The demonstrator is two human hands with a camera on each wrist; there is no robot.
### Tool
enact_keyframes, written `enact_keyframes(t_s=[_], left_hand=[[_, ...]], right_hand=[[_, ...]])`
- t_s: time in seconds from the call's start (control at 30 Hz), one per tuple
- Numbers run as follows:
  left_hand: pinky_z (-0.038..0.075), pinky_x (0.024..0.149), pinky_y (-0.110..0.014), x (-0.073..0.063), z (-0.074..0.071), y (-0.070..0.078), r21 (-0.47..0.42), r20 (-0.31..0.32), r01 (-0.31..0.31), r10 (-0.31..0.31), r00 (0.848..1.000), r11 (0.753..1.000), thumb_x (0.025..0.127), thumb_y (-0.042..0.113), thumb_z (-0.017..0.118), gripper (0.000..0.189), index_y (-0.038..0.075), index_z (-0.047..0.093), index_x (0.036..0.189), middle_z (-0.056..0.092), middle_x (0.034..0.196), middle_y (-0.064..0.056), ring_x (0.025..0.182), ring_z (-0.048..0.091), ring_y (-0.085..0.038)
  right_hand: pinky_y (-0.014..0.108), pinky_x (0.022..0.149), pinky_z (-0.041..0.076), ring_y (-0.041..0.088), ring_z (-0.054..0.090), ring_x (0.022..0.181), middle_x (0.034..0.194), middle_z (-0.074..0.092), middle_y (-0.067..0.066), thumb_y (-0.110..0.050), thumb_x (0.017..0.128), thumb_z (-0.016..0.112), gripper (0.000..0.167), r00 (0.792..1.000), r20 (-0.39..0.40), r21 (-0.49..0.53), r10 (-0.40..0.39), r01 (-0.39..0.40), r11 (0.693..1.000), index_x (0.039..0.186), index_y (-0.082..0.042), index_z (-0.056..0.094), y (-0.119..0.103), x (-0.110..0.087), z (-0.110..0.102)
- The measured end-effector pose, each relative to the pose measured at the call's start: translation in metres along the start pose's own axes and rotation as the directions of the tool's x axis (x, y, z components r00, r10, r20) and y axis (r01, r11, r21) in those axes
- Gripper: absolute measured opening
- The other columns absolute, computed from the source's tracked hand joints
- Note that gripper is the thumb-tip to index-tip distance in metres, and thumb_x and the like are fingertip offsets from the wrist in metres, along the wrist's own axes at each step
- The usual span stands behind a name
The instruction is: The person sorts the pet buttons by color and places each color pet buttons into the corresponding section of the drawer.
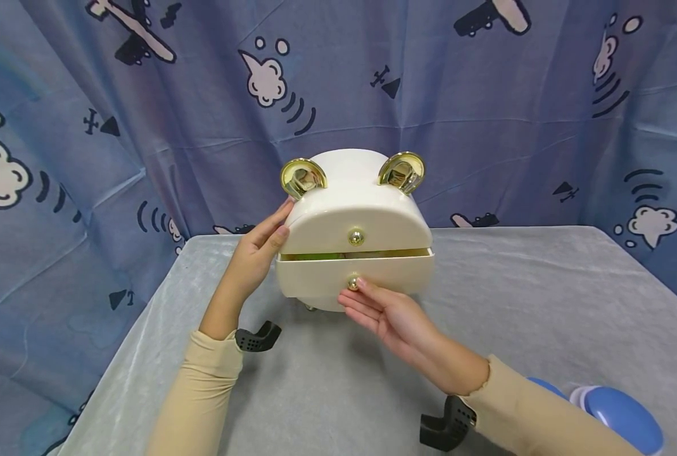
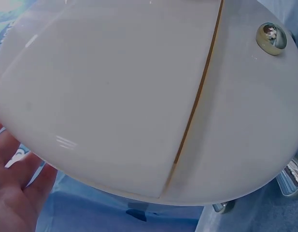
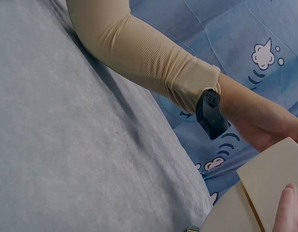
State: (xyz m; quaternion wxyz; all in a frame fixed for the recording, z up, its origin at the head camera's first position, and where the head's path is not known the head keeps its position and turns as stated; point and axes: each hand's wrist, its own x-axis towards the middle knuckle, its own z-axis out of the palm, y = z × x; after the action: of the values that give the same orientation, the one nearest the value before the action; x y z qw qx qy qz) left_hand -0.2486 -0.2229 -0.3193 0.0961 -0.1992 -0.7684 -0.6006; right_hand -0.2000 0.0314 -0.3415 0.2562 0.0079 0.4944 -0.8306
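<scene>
A white rounded drawer box (image 1: 349,221) with two gold ear-like pieces on top stands on the table. Its lower drawer (image 1: 310,273) is pulled out a little, and something green shows through the narrow gap. My right hand (image 1: 398,320) pinches the lower drawer's gold knob (image 1: 353,283) between thumb and fingers. Along the box's left side, my left hand (image 1: 255,253) rests with its fingers fairly straight. In the right wrist view the drawer (image 3: 276,176) juts from the box, with a right fingertip (image 3: 287,210) close by. The upper drawer's gold knob (image 1: 356,237) is untouched.
Blue rounded objects with white rims (image 1: 623,415) lie at the lower right, partly behind my right sleeve (image 1: 537,411). A grey cloth (image 1: 520,297) covers the table. Behind it hangs a blue patterned curtain (image 1: 338,82). Black mounts (image 1: 258,337) sit on both wrists.
</scene>
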Motion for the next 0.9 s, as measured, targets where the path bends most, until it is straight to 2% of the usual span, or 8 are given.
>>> enact_keyframes(t_s=[0.23, 0.47, 0.73, 0.9], left_hand=[[0.027, 0.124, -0.033, 0.0, 0.001, 0.0, -0.007, -0.007, -0.011, 0.011, 1.0, 1.0, 0.106, 0.024, 0.049, 0.047, 0.015, 0.042, 0.152, 0.034, 0.161, 0.007, 0.151, 0.027, -0.007], [0.03, 0.122, -0.028, 0.0, 0.001, 0.001, -0.025, -0.002, -0.005, 0.005, 1.0, 1.0, 0.105, 0.017, 0.051, 0.048, 0.012, 0.042, 0.152, 0.034, 0.162, 0.005, 0.15, 0.028, -0.008], [0.028, 0.125, -0.039, -0.001, 0.0, 0.002, 0.034, -0.01, 0.017, -0.016, 1.0, 0.999, 0.098, 0.018, 0.064, 0.056, 0.022, 0.044, 0.151, 0.034, 0.16, 0.013, 0.15, 0.031, -0.009], [0.027, 0.125, -0.035, -0.002, 0.0, 0.002, 0.06, -0.014, 0.012, -0.011, 1.0, 0.998, 0.095, 0.02, 0.069, 0.06, 0.028, 0.045, 0.15, 0.034, 0.16, 0.016, 0.15, 0.029, -0.005]], right_hand=[[0.023, 0.09, 0.058, 0.011, 0.073, 0.096, 0.101, 0.074, 0.005, -0.016, 0.105, 0.05, 0.024, 1.0, -0.016, 0.022, -0.012, 0.012, 1.0, 0.122, 0.0, 0.056, -0.002, 0.012, 0.0], [0.022, 0.09, 0.058, 0.011, 0.073, 0.095, 0.099, 0.075, 0.005, -0.015, 0.105, 0.05, 0.031, 1.0, -0.005, 0.028, -0.012, 0.012, 1.0, 0.129, 0.004, 0.05, -0.004, 0.014, -0.001], [0.023, 0.087, 0.059, 0.011, 0.073, 0.093, 0.096, 0.076, 0.004, -0.015, 0.105, 0.05, 0.019, 1.0, 0.0, 0.011, -0.023, 0.023, 1.0, 0.115, -0.002, 0.059, -0.002, 0.016, -0.004], [0.023, 0.089, 0.059, 0.011, 0.073, 0.094, 0.096, 0.075, 0.003, -0.014, 0.105, 0.048, 0.025, 0.999, -0.004, 0.0, -0.05, 0.05, 0.999, 0.124, 0.002, 0.055, 0.0, 0.019, -0.008]])
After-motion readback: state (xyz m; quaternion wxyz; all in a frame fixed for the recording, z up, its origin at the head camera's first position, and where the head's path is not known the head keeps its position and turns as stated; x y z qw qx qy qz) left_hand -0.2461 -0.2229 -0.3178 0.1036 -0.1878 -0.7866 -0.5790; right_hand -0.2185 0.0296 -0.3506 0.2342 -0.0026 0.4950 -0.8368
